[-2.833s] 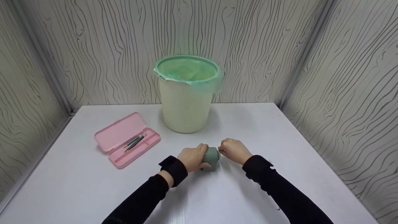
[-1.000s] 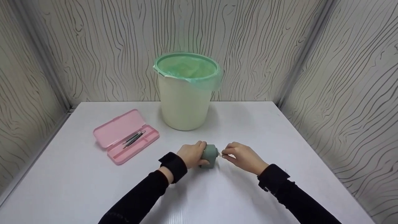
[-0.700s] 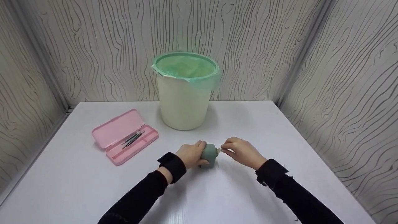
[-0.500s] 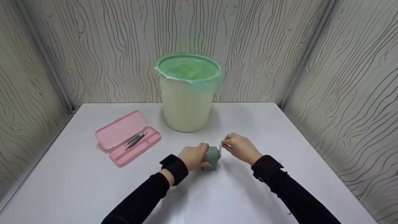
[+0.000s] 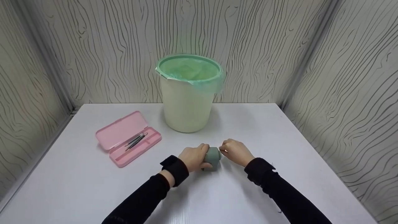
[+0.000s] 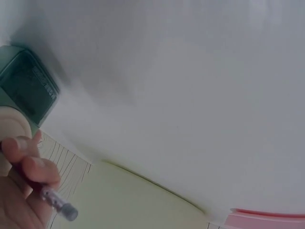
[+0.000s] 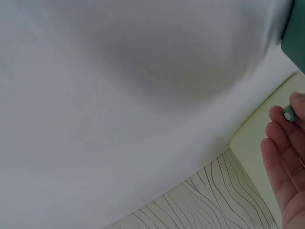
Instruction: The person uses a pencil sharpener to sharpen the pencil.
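Note:
A grey-green crank pencil sharpener point(image 5: 212, 158) lies between my hands near the table's middle. My left hand point(image 5: 192, 157) grips it from the left, its thumb on the near side and its fingers on the far side. In the left wrist view, curled fingers also hold a pencil point(image 6: 58, 203) by a cream disc point(image 6: 13, 125) on the sharpener; the pencil's eraser end points outward. My right hand point(image 5: 236, 152) is at the sharpener's right side, and in the right wrist view its thumb and finger pinch the crank's small green knob point(image 7: 289, 113). The pencil's tip is hidden.
A pink pencil case point(image 5: 124, 132) is open on the left, with several pencils point(image 5: 136, 141) inside. Behind the hands stands a pale bin point(image 5: 186, 105) with a green rim and liner. Patterned walls point(image 5: 242, 46) enclose the white table point(image 5: 264, 124) at the back and sides.
My right hand has swung round with the crank, out to the right, up, then back in and down towards the sharpener. The left hand keeps its grip, and the sharpener stays in place.

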Available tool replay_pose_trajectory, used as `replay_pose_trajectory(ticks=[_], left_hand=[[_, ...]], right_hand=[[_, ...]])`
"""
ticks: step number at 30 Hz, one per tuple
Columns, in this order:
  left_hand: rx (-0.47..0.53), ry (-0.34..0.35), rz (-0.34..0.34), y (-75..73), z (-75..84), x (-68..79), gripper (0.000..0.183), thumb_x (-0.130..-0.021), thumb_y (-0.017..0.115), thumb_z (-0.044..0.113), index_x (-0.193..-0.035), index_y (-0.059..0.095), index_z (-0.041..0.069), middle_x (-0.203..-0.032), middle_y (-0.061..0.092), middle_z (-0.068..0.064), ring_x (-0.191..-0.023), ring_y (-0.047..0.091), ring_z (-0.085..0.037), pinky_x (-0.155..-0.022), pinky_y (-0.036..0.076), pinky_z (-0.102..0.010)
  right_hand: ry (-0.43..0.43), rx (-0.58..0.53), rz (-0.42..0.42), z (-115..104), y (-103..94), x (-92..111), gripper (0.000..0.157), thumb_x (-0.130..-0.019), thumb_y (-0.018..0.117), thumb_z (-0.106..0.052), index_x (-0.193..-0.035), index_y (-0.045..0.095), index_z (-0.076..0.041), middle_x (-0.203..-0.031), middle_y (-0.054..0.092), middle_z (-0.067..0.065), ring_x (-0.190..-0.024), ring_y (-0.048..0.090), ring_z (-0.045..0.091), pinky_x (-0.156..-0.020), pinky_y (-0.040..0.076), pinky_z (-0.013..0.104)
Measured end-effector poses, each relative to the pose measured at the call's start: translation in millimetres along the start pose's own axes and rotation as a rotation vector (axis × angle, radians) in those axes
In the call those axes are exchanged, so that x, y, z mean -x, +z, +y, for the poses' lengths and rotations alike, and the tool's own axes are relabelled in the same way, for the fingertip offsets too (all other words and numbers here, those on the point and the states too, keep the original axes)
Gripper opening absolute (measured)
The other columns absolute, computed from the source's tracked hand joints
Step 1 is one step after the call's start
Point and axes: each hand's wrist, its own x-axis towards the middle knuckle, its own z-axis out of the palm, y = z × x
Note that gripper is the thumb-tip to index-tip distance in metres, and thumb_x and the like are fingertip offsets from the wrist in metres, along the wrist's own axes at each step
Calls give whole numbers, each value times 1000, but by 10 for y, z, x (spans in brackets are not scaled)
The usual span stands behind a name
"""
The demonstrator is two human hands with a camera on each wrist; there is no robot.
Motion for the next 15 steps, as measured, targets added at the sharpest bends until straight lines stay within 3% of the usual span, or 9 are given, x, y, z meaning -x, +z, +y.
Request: replay_pose_trajectory(ticks=[9,15], left_hand=[[-12,2,43,23,22,11,64,-93,68,55,-131,49,7,-108,66,-4,-77,70,-15,-64,57,-29],[-19,7,61,5,36,28,62,-93,68,54,-128,50,6,-106,66,-5,-74,70,-16,-61,57,-31]], right_hand=[[-13,-11,-30,-53,101,138,7,-84,80,-3,-79,77,-7,-79,74,4,-75,69,19,-67,57,30],[-41,-58,-34,-124,91,301,6,-86,78,-5,-89,81,-9,-83,74,2,-82,71,18,-74,59,29]])
